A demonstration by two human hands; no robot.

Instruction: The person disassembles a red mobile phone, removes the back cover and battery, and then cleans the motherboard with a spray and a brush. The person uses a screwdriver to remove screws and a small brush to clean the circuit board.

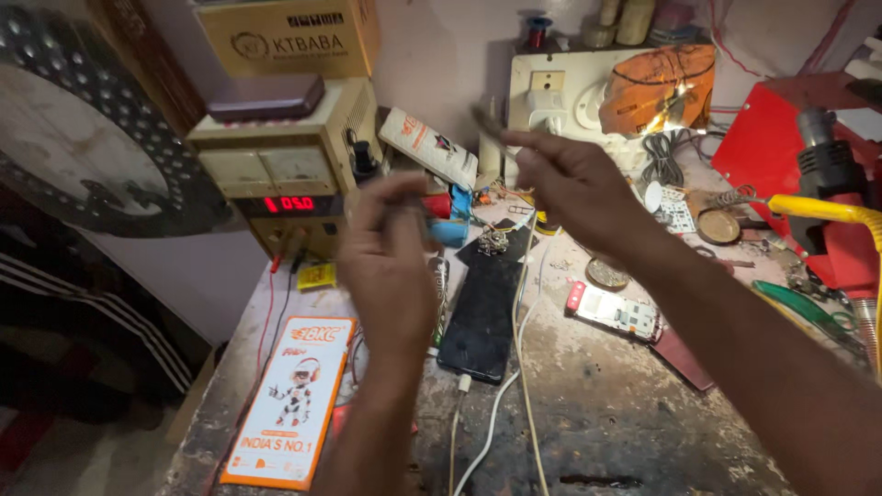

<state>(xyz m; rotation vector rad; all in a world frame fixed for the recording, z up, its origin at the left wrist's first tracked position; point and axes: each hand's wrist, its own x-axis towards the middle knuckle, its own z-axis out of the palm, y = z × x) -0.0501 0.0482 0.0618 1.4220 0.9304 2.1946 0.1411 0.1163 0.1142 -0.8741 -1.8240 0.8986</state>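
Behind the left hand a beige power supply stands with a red lit display, a dark flat case on top and a cardboard box above that. Below the same hand an orange packet lies flat on the bench. Between the hands a black phone lies face up, with white cables trailing past it. Under the right forearm lies a small white phone. Behind the right hand a white socket board is fixed to the wall. Far right of it stand a red stand and a yellow-handled tool.
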